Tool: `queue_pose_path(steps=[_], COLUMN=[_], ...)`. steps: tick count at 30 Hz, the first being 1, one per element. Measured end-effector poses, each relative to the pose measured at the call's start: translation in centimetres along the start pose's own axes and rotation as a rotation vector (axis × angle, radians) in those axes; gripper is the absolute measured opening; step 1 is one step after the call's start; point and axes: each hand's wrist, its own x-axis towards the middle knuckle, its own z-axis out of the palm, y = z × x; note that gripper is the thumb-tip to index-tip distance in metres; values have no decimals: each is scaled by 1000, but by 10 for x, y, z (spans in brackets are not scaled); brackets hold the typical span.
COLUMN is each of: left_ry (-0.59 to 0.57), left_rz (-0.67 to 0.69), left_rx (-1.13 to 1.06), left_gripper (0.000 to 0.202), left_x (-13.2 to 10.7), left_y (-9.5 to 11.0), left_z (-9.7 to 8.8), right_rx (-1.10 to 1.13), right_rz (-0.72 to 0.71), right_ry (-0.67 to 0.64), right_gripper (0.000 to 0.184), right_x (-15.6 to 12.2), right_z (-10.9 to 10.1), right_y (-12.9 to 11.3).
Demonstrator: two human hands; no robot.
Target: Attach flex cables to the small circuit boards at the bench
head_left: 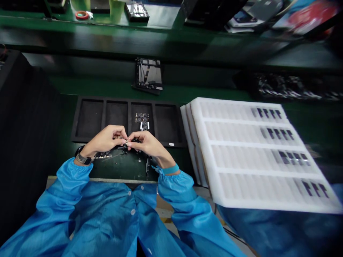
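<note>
My left hand (111, 137) and my right hand (143, 142) meet just in front of the black foam tray (115, 100). Both are closed in a pinch on a small dark electronic part (124, 146), with a light spot on it; its exact kind is too small to tell. Below my left hand a small circuit board strip (103, 155) lies on the green bench. A thin dark strip (147, 166) lies under my right wrist. Inside the tray's third compartment, several small circuit boards (142, 118) rest, partly hidden by my right hand.
Stacked white foam trays (214, 142) with rows of dark parts stand on the right. A pile of flat device parts (148, 73) lies behind the black tray. A dark block (26, 125) borders the left. Overhead runs a green shelf (107, 34) holding a red tape roll (81, 15).
</note>
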Motion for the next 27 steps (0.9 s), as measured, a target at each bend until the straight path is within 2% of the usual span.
queue_pose_path(steps=[4,7,11,16,22,27], left_ry=[16,48,121,158,228,234], left_rz=[-16,-33,-60,-83,-67,-72], left_rx=[-21,-71,-102,-106,-129,-143], left_gripper=[16,22,34,44,45,44], left_x=[0,-3,-6,-4,-2,-1], left_y=[1,5,12,15,15,13], left_z=[-1,-4,-7,-10,-10,-10], right_rx=[40,73,12,-4,73,-19], right_rz=[9,-28,-155,-285,-224,-258], right_ry=[-6,50,175,241,196,377], right_gripper=[40,43,48,52,53,55], right_x=[1,2,3,12,13,16], right_z=[1,3,7,4,-2,2], right_y=[0,-1,-4,-6,-2,2])
